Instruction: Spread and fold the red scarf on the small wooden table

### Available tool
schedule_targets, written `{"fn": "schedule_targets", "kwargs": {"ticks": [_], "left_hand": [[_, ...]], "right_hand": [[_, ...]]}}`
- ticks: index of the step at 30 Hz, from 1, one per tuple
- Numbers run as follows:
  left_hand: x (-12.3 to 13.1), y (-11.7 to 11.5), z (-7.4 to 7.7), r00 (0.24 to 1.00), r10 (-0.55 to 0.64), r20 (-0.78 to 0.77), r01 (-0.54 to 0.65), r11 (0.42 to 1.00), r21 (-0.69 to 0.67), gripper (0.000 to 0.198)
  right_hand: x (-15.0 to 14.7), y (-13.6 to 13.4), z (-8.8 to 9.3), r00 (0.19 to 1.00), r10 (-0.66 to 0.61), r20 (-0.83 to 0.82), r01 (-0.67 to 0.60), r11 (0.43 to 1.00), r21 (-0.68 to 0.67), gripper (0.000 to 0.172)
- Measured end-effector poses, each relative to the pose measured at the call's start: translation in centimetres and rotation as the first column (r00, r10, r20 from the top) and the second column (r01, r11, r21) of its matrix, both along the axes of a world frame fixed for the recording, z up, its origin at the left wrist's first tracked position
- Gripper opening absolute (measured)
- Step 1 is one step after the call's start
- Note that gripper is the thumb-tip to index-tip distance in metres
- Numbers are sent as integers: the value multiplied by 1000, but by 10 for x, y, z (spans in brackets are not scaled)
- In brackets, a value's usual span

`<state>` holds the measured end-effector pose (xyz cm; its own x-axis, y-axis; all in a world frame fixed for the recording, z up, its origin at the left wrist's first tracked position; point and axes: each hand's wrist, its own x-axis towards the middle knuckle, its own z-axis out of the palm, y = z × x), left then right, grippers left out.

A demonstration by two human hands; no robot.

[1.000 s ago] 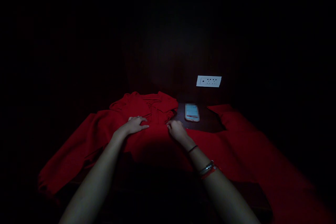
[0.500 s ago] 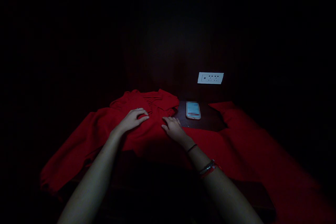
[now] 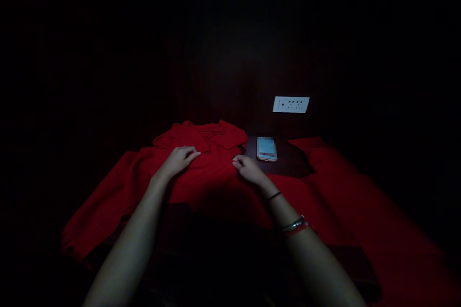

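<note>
A long red cloth point(image 3: 216, 187) with what looks like a fringe at its left end spreads over a dark tabletop, bunched in folds at the back. On the left of the bunched part, my left hand point(image 3: 180, 159) has its thumb and fingers closed on the fabric. My right hand point(image 3: 248, 169) pinches the cloth with bent fingers near its back right edge. Dark shadow hides the cloth nearest my body.
A lit phone point(image 3: 267, 149) lies on the dark tabletop point(image 3: 291, 165) beyond my right hand. On the dark wall behind is a white socket plate point(image 3: 291, 104). More red cloth point(image 3: 360, 206) hangs over the right side. Surroundings are almost black.
My right hand has shifted right, away from the left one, and its fingers have closed into a pinch. My left hand has moved slightly left. The view has shifted a little.
</note>
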<state>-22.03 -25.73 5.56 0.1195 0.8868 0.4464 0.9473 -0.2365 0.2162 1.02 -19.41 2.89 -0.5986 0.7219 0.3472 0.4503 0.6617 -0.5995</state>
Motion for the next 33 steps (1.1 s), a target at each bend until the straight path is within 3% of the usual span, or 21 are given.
{"fn": "schedule_targets", "kwargs": {"ticks": [3,6,10,14,17,24,27,30,33], "left_hand": [[13,-2,3,997,-71,23,71,997,8,35],[23,-6,6,993,-106,52,105,994,25,35],[14,-10,10,996,-63,66,60,997,47,35],[-2,-11,11,998,-43,49,43,999,-2,33],[0,-12,11,997,-68,43,69,997,-25,33],[38,-15,12,967,-212,144,214,977,4,32],[45,-16,12,945,-266,191,270,963,6,31],[42,-14,10,936,-281,211,290,957,-9,30],[30,-12,8,952,-236,197,245,969,-25,28]], "right_hand": [[-6,-8,-1,999,29,-33,-28,998,57,23],[-11,-14,0,1000,-7,-4,7,1000,29,30],[-5,-7,3,999,-46,-13,46,999,-23,18],[10,7,4,994,41,-96,-49,996,-76,18],[14,11,4,984,128,-128,-140,986,-92,20],[5,-9,11,995,77,-68,-68,991,118,21],[0,-17,13,991,124,-47,-115,979,171,22],[-1,-18,14,978,199,-65,-196,979,56,14],[4,-12,16,946,239,-218,-275,950,-150,15]]}}
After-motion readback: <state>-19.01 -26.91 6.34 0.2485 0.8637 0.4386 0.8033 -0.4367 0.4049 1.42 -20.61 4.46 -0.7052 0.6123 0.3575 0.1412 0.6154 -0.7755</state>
